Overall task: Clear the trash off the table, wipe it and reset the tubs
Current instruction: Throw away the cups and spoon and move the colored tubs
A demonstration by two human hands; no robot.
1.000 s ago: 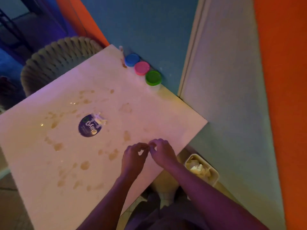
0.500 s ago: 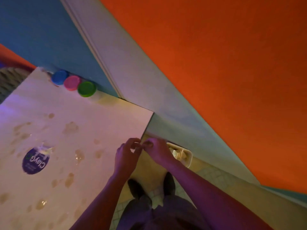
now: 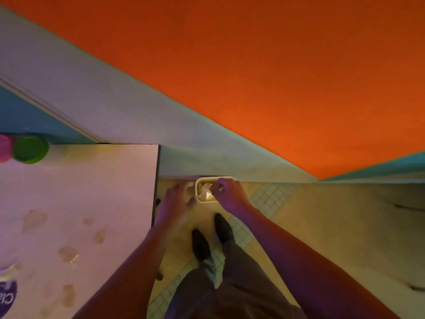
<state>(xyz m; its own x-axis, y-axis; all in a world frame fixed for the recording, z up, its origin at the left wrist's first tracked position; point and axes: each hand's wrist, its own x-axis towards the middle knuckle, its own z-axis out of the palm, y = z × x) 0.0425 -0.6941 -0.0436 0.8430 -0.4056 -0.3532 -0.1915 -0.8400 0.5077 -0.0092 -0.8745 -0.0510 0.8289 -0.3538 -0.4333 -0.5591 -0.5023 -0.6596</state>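
My right hand (image 3: 228, 193) hovers over a small cream trash bin (image 3: 197, 192) on the floor, its fingers pinched together on what looks like a small pale scrap. The bin holds crumpled white paper (image 3: 205, 192). My left hand (image 3: 176, 204) is beside the bin, just past the table's edge, with its fingers spread and nothing in it. The white table (image 3: 92, 180) at the left carries brown stains (image 3: 67, 253). A green-lidded tub (image 3: 31, 148) and a pink-lidded tub (image 3: 4, 148) stand at its far edge by the wall. A purple round label (image 3: 7, 298) with a white scrap lies at the lower left.
The bin stands against the pale skirting under an orange wall (image 3: 276, 88). My dark shoes (image 3: 200, 245) are on the tiled floor (image 3: 271, 196) between table and wall. The table's dark corner edge (image 3: 156, 180) is close to my left wrist.
The view has swung right and down, off the table to the floor. Both hands left the table edge; the right one is now over the bin, and the left has opened.
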